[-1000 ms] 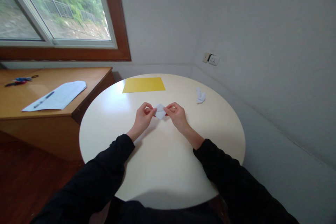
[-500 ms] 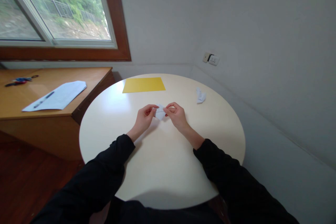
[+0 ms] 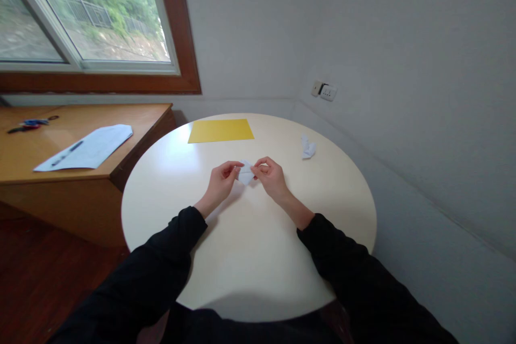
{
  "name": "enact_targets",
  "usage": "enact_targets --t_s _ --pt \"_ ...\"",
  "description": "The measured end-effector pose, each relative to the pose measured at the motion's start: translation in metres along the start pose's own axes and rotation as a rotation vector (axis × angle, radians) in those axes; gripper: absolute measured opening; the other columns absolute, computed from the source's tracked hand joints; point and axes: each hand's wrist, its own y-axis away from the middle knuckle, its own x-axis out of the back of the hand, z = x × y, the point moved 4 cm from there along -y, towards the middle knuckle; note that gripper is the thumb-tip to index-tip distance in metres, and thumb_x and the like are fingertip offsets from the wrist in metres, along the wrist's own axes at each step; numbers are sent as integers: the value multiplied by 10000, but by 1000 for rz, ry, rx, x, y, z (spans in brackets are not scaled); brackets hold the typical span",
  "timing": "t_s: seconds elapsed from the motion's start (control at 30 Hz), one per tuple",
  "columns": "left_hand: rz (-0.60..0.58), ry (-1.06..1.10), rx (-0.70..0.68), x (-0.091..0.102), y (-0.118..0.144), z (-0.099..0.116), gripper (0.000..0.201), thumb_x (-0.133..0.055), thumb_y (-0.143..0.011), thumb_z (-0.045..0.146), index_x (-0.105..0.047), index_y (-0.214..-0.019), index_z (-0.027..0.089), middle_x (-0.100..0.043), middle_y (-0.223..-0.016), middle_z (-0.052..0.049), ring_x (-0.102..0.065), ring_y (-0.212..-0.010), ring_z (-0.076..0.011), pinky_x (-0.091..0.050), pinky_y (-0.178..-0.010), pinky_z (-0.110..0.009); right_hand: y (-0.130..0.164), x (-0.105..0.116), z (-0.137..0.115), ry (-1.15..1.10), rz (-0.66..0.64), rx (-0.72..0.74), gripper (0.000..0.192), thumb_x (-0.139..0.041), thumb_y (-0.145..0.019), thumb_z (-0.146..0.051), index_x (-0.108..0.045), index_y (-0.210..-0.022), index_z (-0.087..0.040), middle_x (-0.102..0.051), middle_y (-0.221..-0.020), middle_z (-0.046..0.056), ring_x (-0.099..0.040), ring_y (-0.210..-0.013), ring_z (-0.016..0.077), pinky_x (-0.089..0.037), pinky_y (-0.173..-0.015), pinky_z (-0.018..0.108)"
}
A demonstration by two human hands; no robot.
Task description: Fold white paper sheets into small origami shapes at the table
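Left hand [image 3: 220, 181] and right hand [image 3: 272, 177] pinch small folded paper [image 3: 245, 172] above counter [image 3: 250, 258] (yellow sheet [image 3: 221, 130] beyond); uneven pull could tear crease.

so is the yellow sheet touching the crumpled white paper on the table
Apart. The head view shows the yellow sheet at the far middle of the round table and the crumpled white paper well off to its right, bare tabletop between them.
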Motion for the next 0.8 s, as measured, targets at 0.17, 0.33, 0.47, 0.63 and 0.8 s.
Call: enact_targets --t_s 0.17,0.33,0.47,0.63,0.8 --pt "-1 -12 -4 0 0 0 204 -563 -743 304 -642 -824 135 -623 -692 -29 -511 -586 -102 -410 -567 -233 0 0 0 -15 -8 -1 287 -681 -612 -376 -476 -701 -196 -600 -549 -54 -562 -511 101 -440 -532 235" --pt "18 -3 28 0 0 -1 220 -571 -734 304 -653 -843 132 -643 -709 -37 -525 -584 -104 -425 -569 -236 0 0 3 -13 24 -11 265 -676 -616 -367 -497 -707 -194 -608 -560 -43 -561 -521 104 -439 -540 240" --pt "33 19 71 0 0 -1 245 -589 -715 314 -667 -850 125 -670 -768 -60 -558 -621 -122 -451 -600 -254 0 0 5 1 21 -19 245 -672 -626 -357 -537 -740 -187 -605 -569 -35 -552 -535 103 -429 -549 241" --pt "69 74 127 2 0 -2 270 -604 -700 335 -676 -833 112 -676 -802 -76 -579 -665 -145 -470 -626 -273 0 -3 6 -61 -38 -60 308 -715 -577 -314 -577 -821 -187 -644 -671 -16 -581 -612 115 -444 -598 254" --pt "48 235 202 1 0 -8 271 -590 -699 309 -677 -849 101 -665 -788 -70 -570 -646 -134 -477 -678 -304 0 -1 7 -107 -36 -101 340 -718 -582 -296 -623 -884 -171 -666 -749 16 -594 -661 121 -466 -687 287"
